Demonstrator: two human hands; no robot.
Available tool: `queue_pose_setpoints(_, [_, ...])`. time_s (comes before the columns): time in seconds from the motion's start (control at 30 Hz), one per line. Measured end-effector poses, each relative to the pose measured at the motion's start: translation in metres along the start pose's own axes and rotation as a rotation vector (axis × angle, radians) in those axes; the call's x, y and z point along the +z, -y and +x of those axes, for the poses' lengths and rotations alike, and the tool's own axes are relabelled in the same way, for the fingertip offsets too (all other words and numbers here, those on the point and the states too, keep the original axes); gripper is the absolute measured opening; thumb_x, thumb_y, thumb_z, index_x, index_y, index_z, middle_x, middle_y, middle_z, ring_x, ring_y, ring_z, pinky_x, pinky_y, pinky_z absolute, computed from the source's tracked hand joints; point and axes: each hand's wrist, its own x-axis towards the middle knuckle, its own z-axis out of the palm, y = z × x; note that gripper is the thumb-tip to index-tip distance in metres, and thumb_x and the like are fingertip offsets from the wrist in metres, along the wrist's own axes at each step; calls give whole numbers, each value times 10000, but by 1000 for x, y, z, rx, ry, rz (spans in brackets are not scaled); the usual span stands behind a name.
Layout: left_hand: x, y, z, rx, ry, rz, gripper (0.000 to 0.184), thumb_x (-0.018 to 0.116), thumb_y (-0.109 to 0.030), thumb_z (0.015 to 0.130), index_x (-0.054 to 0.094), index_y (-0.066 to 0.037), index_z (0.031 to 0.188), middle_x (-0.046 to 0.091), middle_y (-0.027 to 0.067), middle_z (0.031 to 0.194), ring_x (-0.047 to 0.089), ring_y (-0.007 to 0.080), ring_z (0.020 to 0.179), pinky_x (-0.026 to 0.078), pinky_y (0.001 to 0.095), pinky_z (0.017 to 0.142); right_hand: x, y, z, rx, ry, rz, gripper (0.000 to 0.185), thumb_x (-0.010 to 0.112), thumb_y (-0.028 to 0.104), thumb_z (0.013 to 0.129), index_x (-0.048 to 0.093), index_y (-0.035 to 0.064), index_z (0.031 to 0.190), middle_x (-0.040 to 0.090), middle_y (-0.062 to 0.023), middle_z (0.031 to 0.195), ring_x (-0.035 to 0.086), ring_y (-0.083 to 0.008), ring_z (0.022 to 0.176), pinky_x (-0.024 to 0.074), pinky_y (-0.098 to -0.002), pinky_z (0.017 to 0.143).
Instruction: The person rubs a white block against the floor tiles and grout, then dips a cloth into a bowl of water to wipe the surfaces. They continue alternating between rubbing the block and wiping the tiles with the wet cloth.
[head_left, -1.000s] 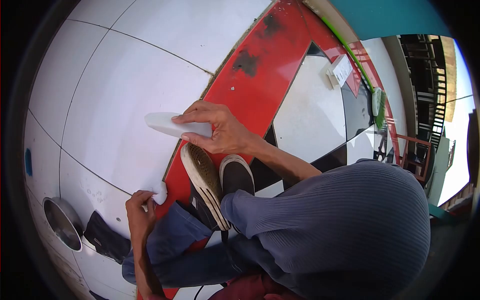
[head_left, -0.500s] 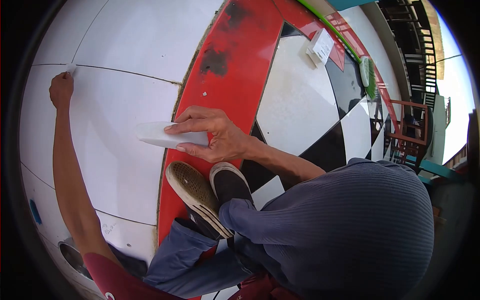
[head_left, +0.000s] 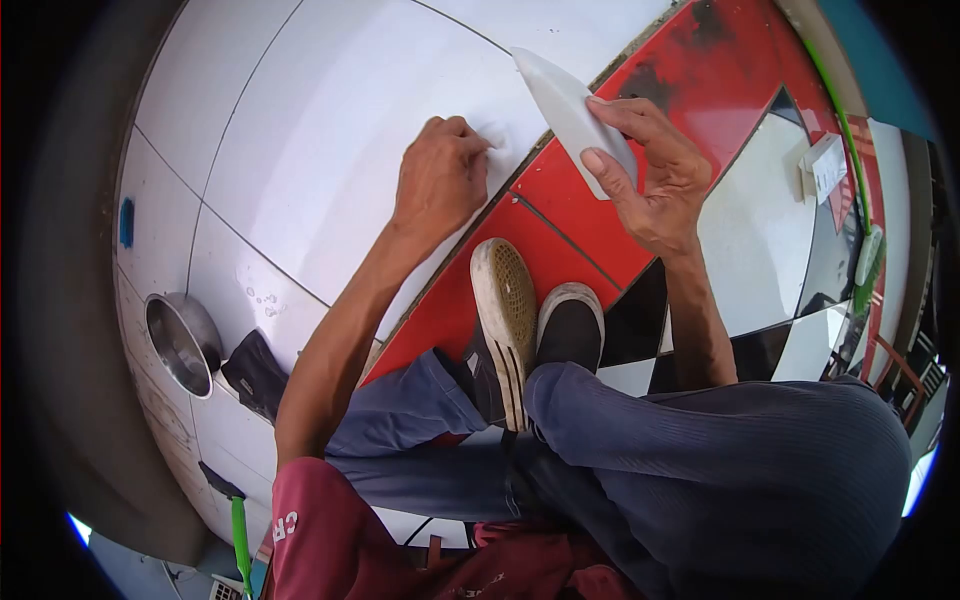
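Note:
My left hand (head_left: 440,180) is closed in a pinch low over the white floor tiles (head_left: 330,130). A small white scrap (head_left: 493,143) shows at its fingertips, and I cannot make out what it is. My right hand (head_left: 665,175) grips a smooth white piece with a curved, pointed outline (head_left: 568,105) between thumb and fingers. That piece is raised and tilted, its tip toward the upper left, above the edge between white and red tiles. Below the hands, my shoes (head_left: 505,300) rest on the red tile strip (head_left: 560,240).
At the left stand a metal bowl (head_left: 183,343) and a dark cloth (head_left: 255,375). A green-handled tool (head_left: 240,540) lies lower left, and a blue object (head_left: 126,222) farther up. To the right are a white box (head_left: 825,168) and a green broom (head_left: 868,262).
My left hand has come from the far left to beside my right hand. The white piece has turned from nearly level to steeply tilted. The view has swung left, bringing the bowl fully into sight.

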Motion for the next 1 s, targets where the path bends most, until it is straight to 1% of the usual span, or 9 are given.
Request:
queue_pose_setpoints(0.13, [-34,-9,-20,-286,322,-250,181,644,-63,859,757,44,952,734,157,940,697,294,836,551,378,788,-8,8,-4,2,8,4,387,794,2,801,726,28,1181,730,-149,1096,683,-236,1004,539,-352,867])
queue_pose_setpoints(0.17, [-51,1,-5,-388,258,-295,232,645,-103,842,764,32,990,746,213,951,723,356,851,566,403,805,-11,8,-7,13,9,-11,384,789,1,806,723,25,1184,726,-154,1099,681,-238,1011,538,-352,875])
queue_pose_setpoints(0.23, [-89,29,35,-340,-8,-189,285,669,-175,903,749,33,1081,759,164,943,714,210,816,562,350,766,-17,7,-15,46,14,-46,378,780,-1,818,718,19,1190,720,-165,1106,676,-241,1024,535,-353,892])
queue_pose_setpoints(0.3, [-131,56,88,-386,-265,42,310,666,-221,910,764,-18,1122,767,130,989,714,206,814,560,334,772,-25,1,-21,87,3,-60,379,772,-1,828,710,17,1202,711,-168,1127,671,-239,1043,532,-359,913])
queue_pose_setpoints(0.37, [-150,116,158,-357,-481,113,259,648,-212,855,773,15,869,724,250,839,722,387,783,567,444,747,-28,-5,-25,131,-15,-75,379,765,0,839,704,17,1213,703,-172,1146,665,-238,1061,529,-366,932])
queue_pose_setpoints(0.5, [-99,233,251,-346,-409,332,248,717,-240,813,782,-30,927,737,234,954,718,371,925,587,435,835,-31,-14,-25,161,-32,-114,371,752,7,859,696,20,1227,693,-171,1161,658,-242,1089,521,-377,966])
queue_pose_setpoints(0.7, [-43,158,207,-220,-290,253,216,688,-188,802,773,-17,905,724,249,945,702,411,906,570,466,798,-41,-15,-19,133,-75,-141,369,752,10,862,697,22,1227,700,-160,1140,660,-235,1081,522,-371,965])
queue_pose_setpoints(0.77, [-34,109,161,-157,-139,218,232,656,-166,887,786,-68,1052,761,116,1032,721,295,853,567,385,792,-39,-14,-18,147,-69,-145,371,756,11,860,699,24,1226,701,-156,1139,659,-233,1079,522,-369,962])
queue_pose_setpoints(1.0, [22,12,60,190,18,14,166,652,-62,868,786,-72,966,700,72,1021,627,266,1007,532,388,881,-16,16,-5,12,21,-131,368,770,29,857,703,26,1219,710,-145,1141,665,-228,1065,531,-364,952])
